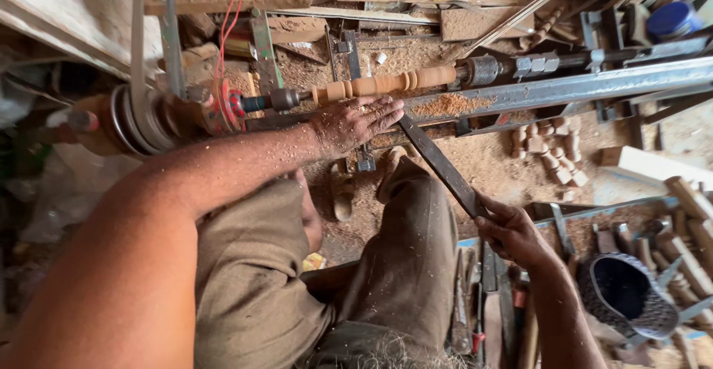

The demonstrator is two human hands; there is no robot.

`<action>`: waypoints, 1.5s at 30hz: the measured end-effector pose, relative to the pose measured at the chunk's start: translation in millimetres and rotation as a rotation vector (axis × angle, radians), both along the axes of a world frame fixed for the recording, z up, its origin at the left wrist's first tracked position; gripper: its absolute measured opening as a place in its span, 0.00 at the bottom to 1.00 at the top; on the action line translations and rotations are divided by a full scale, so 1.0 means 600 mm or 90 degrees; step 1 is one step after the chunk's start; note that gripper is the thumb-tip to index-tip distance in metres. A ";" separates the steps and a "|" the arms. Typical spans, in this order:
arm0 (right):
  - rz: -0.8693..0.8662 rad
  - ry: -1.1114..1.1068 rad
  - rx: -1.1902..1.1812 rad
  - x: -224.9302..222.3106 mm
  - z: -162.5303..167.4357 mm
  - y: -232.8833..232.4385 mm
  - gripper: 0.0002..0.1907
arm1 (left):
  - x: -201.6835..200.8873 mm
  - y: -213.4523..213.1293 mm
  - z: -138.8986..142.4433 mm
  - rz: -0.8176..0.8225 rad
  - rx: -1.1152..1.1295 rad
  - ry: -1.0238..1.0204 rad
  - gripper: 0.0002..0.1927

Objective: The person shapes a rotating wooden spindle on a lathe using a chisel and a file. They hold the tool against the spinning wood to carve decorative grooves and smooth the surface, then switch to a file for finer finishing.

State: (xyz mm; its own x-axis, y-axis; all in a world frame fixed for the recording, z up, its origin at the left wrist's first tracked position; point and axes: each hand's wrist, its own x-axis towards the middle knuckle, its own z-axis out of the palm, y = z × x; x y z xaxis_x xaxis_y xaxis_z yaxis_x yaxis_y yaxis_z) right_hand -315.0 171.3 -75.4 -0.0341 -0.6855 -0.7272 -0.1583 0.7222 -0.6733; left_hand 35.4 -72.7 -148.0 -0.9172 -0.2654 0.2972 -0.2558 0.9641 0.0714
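Evidently to steady the cut, the left hand lies flat, fingers spread, over the chisel by the wooden spindle, while the right hand grips its handle end.

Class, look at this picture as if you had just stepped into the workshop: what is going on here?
A person sits at a wood lathe with a turned wooden spindle mounted between its ends. The left hand, dusted with sawdust, rests just below the spindle, over the front end of a long flat chisel. The right hand grips the chisel's rear end. Sawdust lies on the lathe bed, and small turned pieces are piled on the floor beyond.
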 end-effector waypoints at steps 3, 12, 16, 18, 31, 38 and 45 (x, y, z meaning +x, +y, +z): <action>-0.046 -0.027 0.000 0.019 -0.013 0.021 0.30 | -0.001 -0.001 0.005 -0.006 0.027 -0.011 0.39; -0.190 -0.003 -0.016 0.210 -0.002 0.088 0.33 | -0.009 0.001 0.025 -0.001 0.048 -0.115 0.44; -0.268 -0.045 -0.027 0.285 0.002 0.095 0.33 | -0.013 0.001 0.026 0.006 0.015 -0.130 0.46; -0.268 -0.032 -0.044 0.304 0.002 0.096 0.33 | -0.013 0.000 0.025 0.000 0.061 -0.135 0.48; 0.008 0.109 0.037 0.076 0.007 0.033 0.30 | -0.005 -0.001 0.019 -0.007 0.041 -0.030 0.47; -0.026 0.089 0.036 0.099 0.008 0.055 0.31 | -0.005 -0.001 0.027 -0.004 0.055 -0.078 0.49; -0.261 -0.077 -0.026 0.255 -0.015 0.095 0.35 | -0.007 -0.001 0.028 -0.010 0.059 -0.105 0.50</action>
